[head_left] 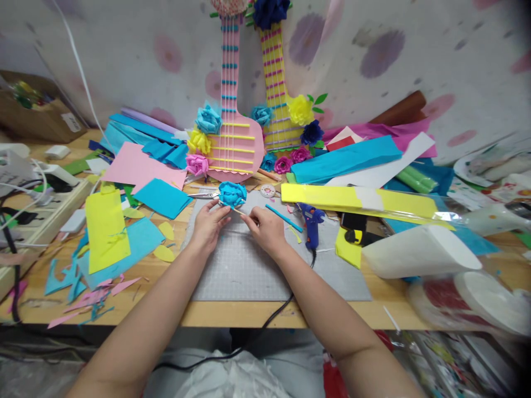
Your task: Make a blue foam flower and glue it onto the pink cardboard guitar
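Presently, the wooden tabletop (232, 315) carries all the work, with two paper guitars upright at its rear: a pink guitar (243, 142) and, just to its right, a yellow guitar (284, 124), both trimmed with paper flowers. Grey cutting mat (244, 276) lies in front of them, near the tabletop's front edge. Long yellow paper strip (332, 197), in clear wrap, lies across the mat's rear right corner. White roll (418, 251) rests on its side, right of the mat. Left of the mat: pink paper sheet (141, 168), with folded blue paper (163, 198) near it.

Hands, both over the rear half of the mat. Right hand (265, 228): thumb and fingers pinched on a thin pale stick. Left hand (209, 225): fingers bent, tips at the front edge of the blue flower; cannot tell whether they grip it or only touch it.

Blue glue gun (311, 221) lies right of the right hand. Blue flower (232, 194) sits at the mat's rear edge, in front of the pink guitar. Scissors (205, 195) lie just left of it. White disc (267, 190) lies to its right. Thin pale stick (238, 211) slants from the right fingertips toward the flower's front edge.
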